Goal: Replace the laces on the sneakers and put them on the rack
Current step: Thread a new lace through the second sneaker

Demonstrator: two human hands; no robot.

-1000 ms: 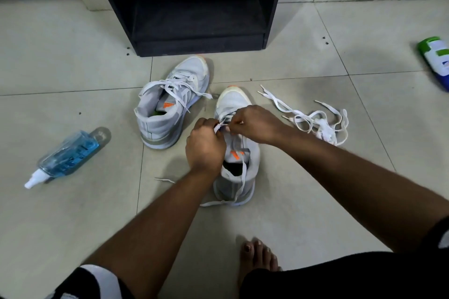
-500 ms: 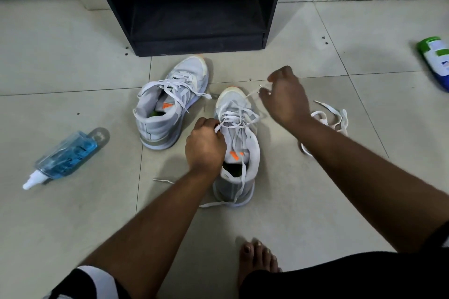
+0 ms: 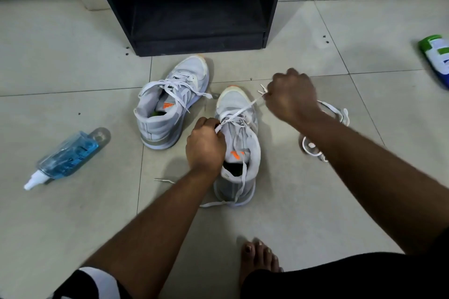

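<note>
Two bare hands work on one white lace (image 3: 243, 110) of the nearer sneaker (image 3: 239, 143). The left hand (image 3: 206, 147) is curled into a fist over the inner side of that shoe's eyelets, pinching the lace where it leaves them. The right hand (image 3: 290, 94) is also closed, gripping the same lace further along, so the strand runs taut from the eyelets up and to the right; its tip sticks out just past the knuckles. More of this lace trails loose over the heel and onto the tiled floor (image 3: 73, 75).

Just left of this shoe stands the second sneaker (image 3: 170, 104), toe angled toward the rack, its white laces slack and spread across the tongue. Both shoes sit on the floor in front of the black rack (image 3: 194, 41), neither on it. A loose pile of white laces (image 3: 340, 114) lies on the floor, partly hidden by the right forearm.

Further left lies a blue spray bottle (image 3: 65, 158) on its side. At the right edge lies a green-and-white bottle (image 3: 436, 56). A bare foot (image 3: 257, 257) rests on the tiles near the bottom.
</note>
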